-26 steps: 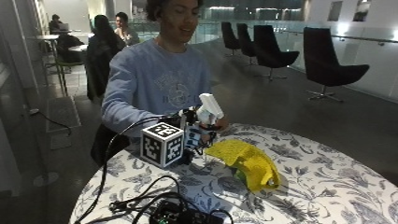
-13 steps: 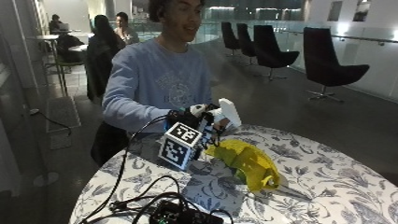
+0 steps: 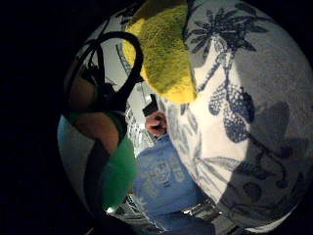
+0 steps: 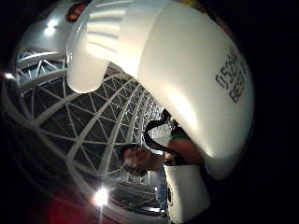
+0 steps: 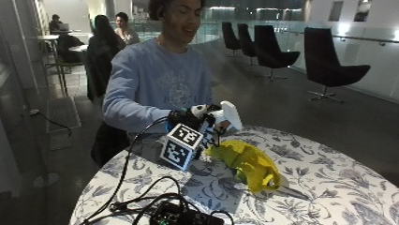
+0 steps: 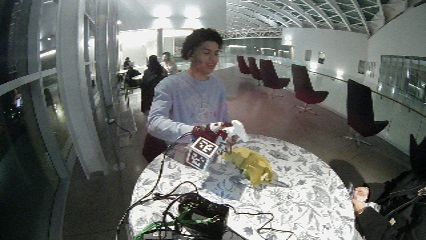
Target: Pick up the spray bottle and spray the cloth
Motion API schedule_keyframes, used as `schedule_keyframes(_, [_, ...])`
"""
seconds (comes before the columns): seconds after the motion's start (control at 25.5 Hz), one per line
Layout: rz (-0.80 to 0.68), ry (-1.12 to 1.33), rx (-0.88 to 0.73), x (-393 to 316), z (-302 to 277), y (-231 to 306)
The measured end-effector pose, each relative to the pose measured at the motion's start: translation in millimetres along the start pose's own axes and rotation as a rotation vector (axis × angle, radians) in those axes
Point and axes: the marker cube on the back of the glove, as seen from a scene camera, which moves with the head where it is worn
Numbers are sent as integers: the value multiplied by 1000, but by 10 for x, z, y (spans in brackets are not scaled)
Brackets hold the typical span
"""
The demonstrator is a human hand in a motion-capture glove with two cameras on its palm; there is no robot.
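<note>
A person stands at a round table (image 5: 349, 187) with a blue flowered cover. The gloved right hand (image 5: 190, 115) is lifted above the table's near edge, its fingers curled around a spray bottle (image 5: 227, 114), which it holds off the surface with the white head tipped over toward the yellow cloth (image 5: 246, 161). The cloth lies crumpled on the table just below and beside the hand (in the palm view it sits close by on the flowered cover). A black box (image 5: 181, 216) with cables rests at the table's front edge.
</note>
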Motion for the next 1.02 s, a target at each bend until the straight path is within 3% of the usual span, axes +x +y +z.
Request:
schedule_keyframes(0.67, [3,20,-4,7,109,-72])
schedule_keyframes(1.02, [-516,190,-6,-413,804,-337])
